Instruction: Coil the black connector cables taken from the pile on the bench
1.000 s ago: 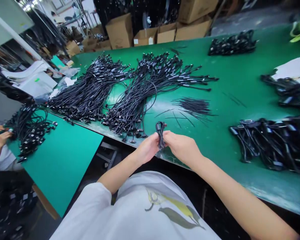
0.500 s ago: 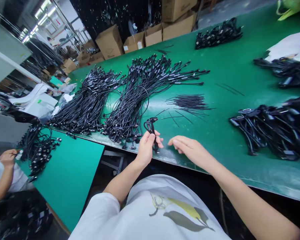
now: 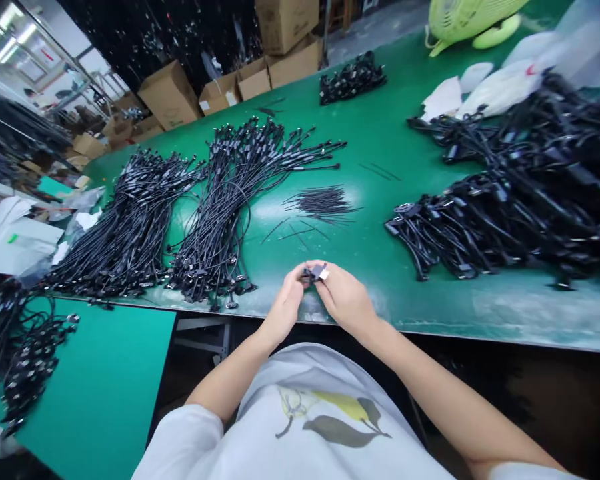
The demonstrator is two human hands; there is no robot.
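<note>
My left hand (image 3: 286,303) and my right hand (image 3: 344,295) meet at the front edge of the green table (image 3: 380,133). Both are closed on one folded black cable (image 3: 314,273), whose connector end sticks up between the fingertips. Just beyond the hands lies a small fan of thin black ties (image 3: 323,200). Left of them two long bundles of loose black cables (image 3: 220,207) stretch across the table. To the right sits a heap of coiled, tied cables (image 3: 480,213).
Cardboard boxes (image 3: 173,93) line the table's far edge. A lower green bench (image 3: 95,393) at the left carries another cable pile (image 3: 20,340). A small cable heap (image 3: 353,77), a yellow-green fan (image 3: 467,17) and white bags (image 3: 495,87) lie at the back right.
My right hand came back onto the cable that the left hand held alone half a second ago. The view has swung right, and the co-worker's arm at the left has left the picture.
</note>
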